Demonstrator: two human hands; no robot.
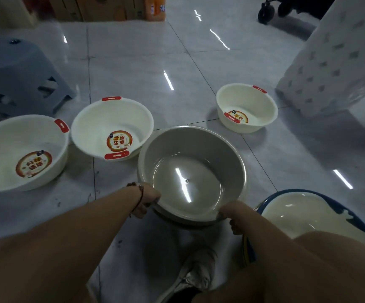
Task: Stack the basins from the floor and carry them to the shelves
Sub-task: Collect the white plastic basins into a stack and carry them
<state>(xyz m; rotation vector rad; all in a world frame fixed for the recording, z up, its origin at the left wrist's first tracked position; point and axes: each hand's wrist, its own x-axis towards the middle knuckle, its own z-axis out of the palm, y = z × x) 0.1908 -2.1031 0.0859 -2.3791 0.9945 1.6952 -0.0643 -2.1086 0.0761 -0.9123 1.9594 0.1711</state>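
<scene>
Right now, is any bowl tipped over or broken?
No. The three white basins sit upright on the floor, apart and unbroken. The grey basin, gripped by the left hand and right hand, tilts slightly.

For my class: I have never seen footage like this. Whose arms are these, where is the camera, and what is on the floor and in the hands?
There is no machine here. One wide-angle camera sits on a person's head and looks down at their own arms. The left hand and right hand each grip the near rim of a grey basin. Whether it is lifted or resting on the tiled floor I cannot tell. Three white basins with red handles stand on the floor: a left one, a middle one and a far right one. A cream basin with a blue rim sits by the right arm, and a grey stool stands at the left.
</scene>
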